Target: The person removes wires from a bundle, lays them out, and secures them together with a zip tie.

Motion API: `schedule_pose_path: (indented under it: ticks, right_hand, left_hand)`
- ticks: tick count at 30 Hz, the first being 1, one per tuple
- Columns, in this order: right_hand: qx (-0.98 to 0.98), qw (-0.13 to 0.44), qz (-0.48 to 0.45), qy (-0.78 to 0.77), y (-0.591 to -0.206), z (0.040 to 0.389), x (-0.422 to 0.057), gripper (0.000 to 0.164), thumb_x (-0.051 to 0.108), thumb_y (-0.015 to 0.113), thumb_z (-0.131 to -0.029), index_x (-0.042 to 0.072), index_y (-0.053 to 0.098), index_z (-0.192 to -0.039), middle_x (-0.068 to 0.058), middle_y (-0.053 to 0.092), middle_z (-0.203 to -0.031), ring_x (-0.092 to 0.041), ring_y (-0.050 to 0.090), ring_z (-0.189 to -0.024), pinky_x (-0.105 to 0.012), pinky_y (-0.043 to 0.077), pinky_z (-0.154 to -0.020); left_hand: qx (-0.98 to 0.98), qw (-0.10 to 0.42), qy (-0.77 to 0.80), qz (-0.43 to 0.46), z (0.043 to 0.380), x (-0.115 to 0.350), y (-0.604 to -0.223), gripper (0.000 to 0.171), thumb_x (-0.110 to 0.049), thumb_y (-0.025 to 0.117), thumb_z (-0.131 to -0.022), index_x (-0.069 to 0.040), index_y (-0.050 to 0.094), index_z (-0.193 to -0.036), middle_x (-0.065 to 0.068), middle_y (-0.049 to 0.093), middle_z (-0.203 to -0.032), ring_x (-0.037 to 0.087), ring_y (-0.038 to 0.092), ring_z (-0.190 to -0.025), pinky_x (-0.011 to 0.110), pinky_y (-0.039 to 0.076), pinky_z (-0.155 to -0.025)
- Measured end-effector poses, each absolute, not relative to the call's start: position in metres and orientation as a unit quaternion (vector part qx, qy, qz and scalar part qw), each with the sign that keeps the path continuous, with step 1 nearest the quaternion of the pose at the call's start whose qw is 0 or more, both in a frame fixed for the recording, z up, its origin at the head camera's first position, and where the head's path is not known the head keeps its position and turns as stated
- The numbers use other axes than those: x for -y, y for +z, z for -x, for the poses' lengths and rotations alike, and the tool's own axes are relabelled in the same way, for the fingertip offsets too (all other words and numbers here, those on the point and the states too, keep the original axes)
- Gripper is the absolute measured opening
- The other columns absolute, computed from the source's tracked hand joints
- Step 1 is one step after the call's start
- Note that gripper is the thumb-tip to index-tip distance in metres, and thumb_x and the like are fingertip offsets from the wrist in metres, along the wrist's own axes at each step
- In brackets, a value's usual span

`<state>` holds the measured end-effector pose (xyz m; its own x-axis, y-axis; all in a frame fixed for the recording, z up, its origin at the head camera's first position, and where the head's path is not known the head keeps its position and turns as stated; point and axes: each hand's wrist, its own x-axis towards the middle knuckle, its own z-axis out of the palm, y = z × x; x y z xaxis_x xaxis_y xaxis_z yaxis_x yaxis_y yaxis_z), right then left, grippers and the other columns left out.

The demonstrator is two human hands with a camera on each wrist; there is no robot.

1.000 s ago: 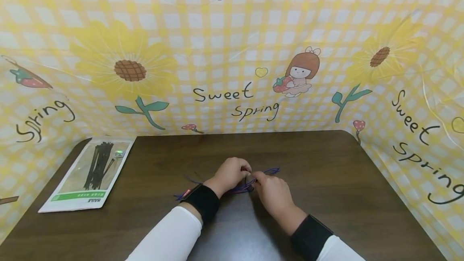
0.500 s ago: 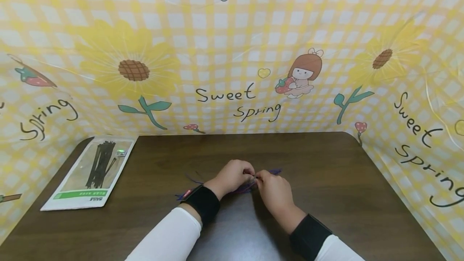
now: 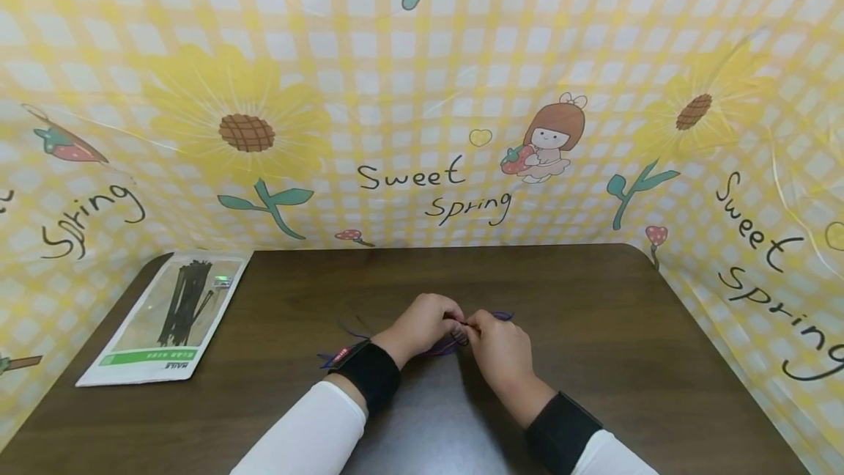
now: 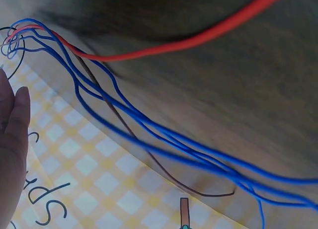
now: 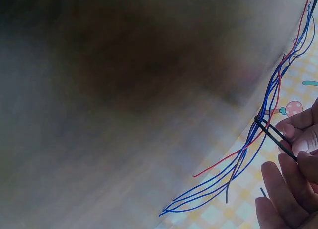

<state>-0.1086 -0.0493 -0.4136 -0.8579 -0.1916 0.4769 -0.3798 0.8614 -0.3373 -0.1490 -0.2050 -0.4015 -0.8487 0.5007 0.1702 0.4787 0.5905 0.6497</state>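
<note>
A bundle of thin wires [image 3: 443, 347], mostly blue with a red and a brown one, lies on the table under both hands. Around its middle, in the right wrist view, runs a loop of black cable tie [image 5: 276, 138], its two strands leading to the fingers. My left hand [image 3: 425, 322] pinches the tie with thumb and fingertips bent. Opposite it, fingertips almost meeting the left ones, my right hand [image 3: 501, 350] pinches the tie too. In the left wrist view the blue wires [image 4: 149, 124] trail past the left hand [image 4: 12, 144].
A white pack [image 3: 148, 328] with a picture of black cable ties lies at the table's left side. The dark wooden table [image 3: 593, 299] meets a yellow checked cloth [image 3: 395, 94] at the back and both sides.
The fingertips of both hands have come closer together over the wires, covering the dark loop that showed between them. The head view has shifted slightly.
</note>
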Motion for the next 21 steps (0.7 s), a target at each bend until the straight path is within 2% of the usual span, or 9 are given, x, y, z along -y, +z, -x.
schedule_pose_path:
  ticks: [13, 21]
  right_hand:
    - [0.927, 0.256, -0.157, 0.224, -0.4147, 0.1106, 0.0506, 0.009, 0.015, 0.078, -0.08, 0.015, 0.069, -0.08, 0.0, 0.068, -0.064, -0.021, 0.062, -0.051, -0.037, 0.044, -0.044]
    - [0.931, 0.243, -0.158, 0.223, -0.4158, 0.1114, 0.0527, 0.009, 0.017, 0.077, -0.082, 0.015, 0.068, -0.082, 0.001, 0.066, -0.064, -0.018, 0.06, -0.05, -0.034, 0.042, -0.043]
  left_hand:
    - [-0.892, 0.008, 0.353, -0.281, 0.1491, 0.2073, -0.4012, 0.012, 0.003, 0.064, -0.088, -0.004, 0.074, -0.088, 0.006, 0.072, -0.088, 0.018, 0.066, -0.084, 0.026, 0.051, -0.073]
    - [-0.892, -0.003, 0.354, -0.281, 0.1487, 0.2097, -0.4047, 0.009, 0.001, 0.067, -0.087, -0.005, 0.074, -0.085, 0.005, 0.071, -0.088, 0.016, 0.065, -0.083, 0.024, 0.05, -0.072]
